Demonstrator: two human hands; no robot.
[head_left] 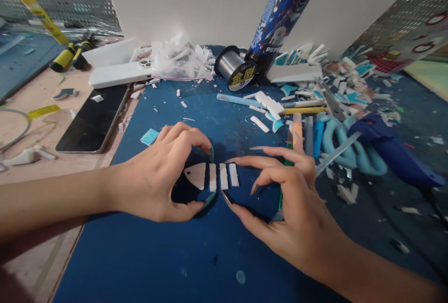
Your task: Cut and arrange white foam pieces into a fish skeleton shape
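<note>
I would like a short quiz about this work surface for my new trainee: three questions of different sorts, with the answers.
1. How many white strips lie in the row beside the pointed white piece?

2. Choose which lies farthest to the right in the picture:
A) the black-screened phone
B) the spool of line
C) the blue glue gun

3. True or false: the left hand is nearer to the pointed white piece than the right hand.

Key: 1. Three; 2. C; 3. True.
</note>
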